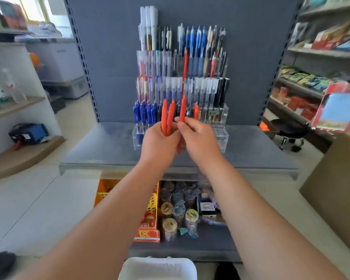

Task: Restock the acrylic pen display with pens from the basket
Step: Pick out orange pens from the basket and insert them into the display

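Observation:
A tiered acrylic pen display (220, 136) stands on the grey shelf, its rows filled with white, blue, black and red pens. My left hand (160, 142) grips two red pens (167, 116) upright in front of the lower tiers. Close beside it, my right hand (198, 140) pinches a single red pen (182, 110) between thumb and fingers, its lower end poking out below the hand. A white basket (158, 267) sits at the bottom edge of the view, below my arms.
The grey shelf (109, 150) juts out toward me, with a lower shelf of packaged goods (178, 211) beneath. Shelving with merchandise lines the right side (303, 85). A black stool (289, 132) stands right of the shelf, and a cardboard box (335, 178) is nearer.

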{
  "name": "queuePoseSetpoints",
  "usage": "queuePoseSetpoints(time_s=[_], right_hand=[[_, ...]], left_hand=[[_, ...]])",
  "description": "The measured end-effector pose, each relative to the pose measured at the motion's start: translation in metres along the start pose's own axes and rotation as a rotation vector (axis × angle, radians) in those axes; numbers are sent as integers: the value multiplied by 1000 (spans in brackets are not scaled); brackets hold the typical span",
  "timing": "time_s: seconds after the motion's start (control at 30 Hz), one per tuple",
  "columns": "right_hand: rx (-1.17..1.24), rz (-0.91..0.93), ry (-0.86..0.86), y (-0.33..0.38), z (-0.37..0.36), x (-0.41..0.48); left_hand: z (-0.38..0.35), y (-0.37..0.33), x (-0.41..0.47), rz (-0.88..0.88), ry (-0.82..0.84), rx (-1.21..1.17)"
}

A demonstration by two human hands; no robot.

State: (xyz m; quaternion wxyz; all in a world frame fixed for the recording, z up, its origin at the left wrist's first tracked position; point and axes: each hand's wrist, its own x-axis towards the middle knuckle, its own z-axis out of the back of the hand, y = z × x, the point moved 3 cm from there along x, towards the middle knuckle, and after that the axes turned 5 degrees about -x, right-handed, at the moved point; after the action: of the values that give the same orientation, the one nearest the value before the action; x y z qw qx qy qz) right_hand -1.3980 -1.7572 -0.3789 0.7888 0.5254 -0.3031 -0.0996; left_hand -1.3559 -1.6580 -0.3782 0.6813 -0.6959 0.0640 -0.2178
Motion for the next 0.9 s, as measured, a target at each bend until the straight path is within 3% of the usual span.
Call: queuePoseSetpoints(time_s=[0.2,0.53,0.9], right_hand=[[-181,63,-32,15,31,50],[-75,53,-125,-22,41,68],[104,23,-215,-33,35,62]], left_hand=[[-26,-16,46,-75,-21,-31],[-36,17,63,-62,76,-138],[-52,18,68,-74,34,-176]])
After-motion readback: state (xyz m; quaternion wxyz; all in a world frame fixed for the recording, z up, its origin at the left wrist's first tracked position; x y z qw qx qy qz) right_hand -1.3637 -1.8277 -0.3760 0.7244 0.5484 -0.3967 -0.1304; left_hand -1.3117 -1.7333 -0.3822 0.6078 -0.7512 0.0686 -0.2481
